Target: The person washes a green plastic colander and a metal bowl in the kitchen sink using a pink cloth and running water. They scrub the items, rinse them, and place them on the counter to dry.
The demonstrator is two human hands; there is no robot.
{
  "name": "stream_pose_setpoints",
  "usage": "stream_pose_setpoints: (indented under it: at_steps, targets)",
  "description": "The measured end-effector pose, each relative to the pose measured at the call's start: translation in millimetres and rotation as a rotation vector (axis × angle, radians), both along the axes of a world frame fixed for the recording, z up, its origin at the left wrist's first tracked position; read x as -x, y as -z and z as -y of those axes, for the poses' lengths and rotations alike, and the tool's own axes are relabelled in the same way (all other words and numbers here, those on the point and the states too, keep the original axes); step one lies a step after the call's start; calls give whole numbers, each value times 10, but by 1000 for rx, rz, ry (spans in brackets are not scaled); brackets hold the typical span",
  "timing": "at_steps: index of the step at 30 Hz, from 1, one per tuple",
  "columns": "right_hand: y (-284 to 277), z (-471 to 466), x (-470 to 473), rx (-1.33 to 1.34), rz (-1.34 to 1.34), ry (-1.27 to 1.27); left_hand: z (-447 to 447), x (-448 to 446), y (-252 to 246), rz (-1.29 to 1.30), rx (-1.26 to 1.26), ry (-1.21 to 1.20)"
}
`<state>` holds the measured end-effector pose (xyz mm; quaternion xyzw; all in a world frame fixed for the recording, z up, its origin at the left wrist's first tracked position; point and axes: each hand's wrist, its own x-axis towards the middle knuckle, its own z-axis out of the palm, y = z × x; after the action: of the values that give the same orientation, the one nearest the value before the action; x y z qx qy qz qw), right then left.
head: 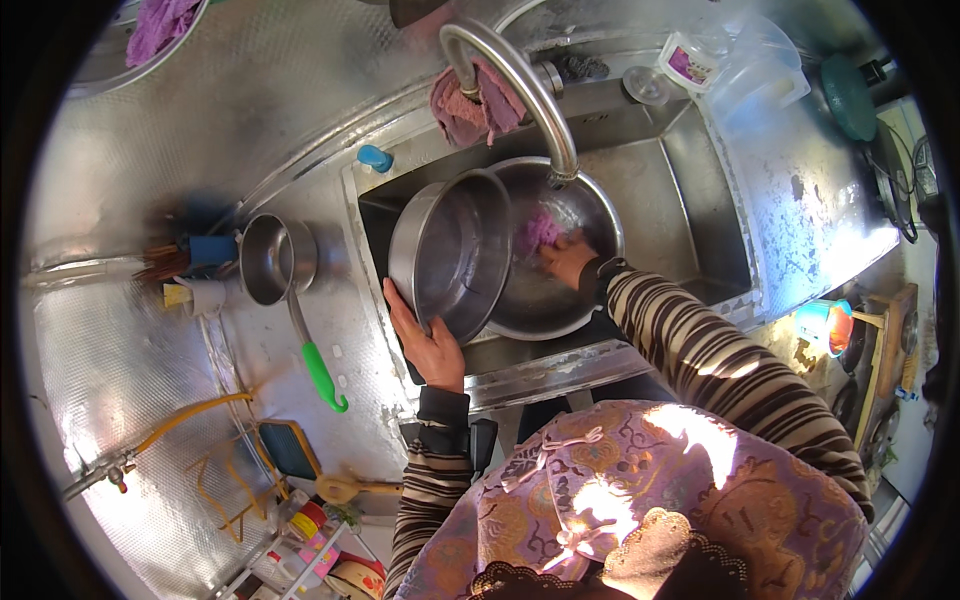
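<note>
My left hand [429,346] grips the lower left rim and side of a deep metal basin [461,251], which is tilted over the left part of the sink. Beside and partly behind it, a wider metal bowl [555,319] rests in the sink under the faucet. Inside that bowl my right hand [570,259] is on a purple cloth [541,231]; the hand is blurred and its fingertips are at the cloth's edge. The curved metal faucet [525,75] has pink cloths [476,105] hanging at its base.
A metal saucepan [266,259] with a green handle sits left of the sink [637,172]. A blue bottle-like object [375,158] stands at the sink's back left corner. Behind the right end are a round clear lid [646,85] and a labelled plastic container [688,64].
</note>
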<state>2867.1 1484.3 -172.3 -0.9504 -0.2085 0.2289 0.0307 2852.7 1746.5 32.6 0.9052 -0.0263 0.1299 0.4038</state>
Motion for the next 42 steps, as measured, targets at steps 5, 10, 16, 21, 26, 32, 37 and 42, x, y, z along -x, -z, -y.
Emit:
stream_pose_setpoints:
  at_steps: [5,10,16,21,26,32,37,42]
  targets:
    - [-182,75,-210,-485,-301,713,5,14,30,-21,40,8]
    - [-846,-240,-324,-1142,-152,537,80,36,20,-85,60,-21]
    - [-968,-634,-396,-611,518,156,166,39,75,-164,227,-37]
    - [-812,-1227,-2,-951,-117,549,196,69,326,-271,558,-108]
    - [-1085,-1509,232,-1887,-755,730,131,61,455,-375,814,-147]
    - [-1248,-408,131,-708,400,-334,-336,-308,102,-718,891,-158]
    - [-1474,-648,105,-728,734,-125,-81,-161,273,-516,1043,-174]
    - [-1599,-736,127,-760,558,-190,-123,-95,423,-870,1326,-169]
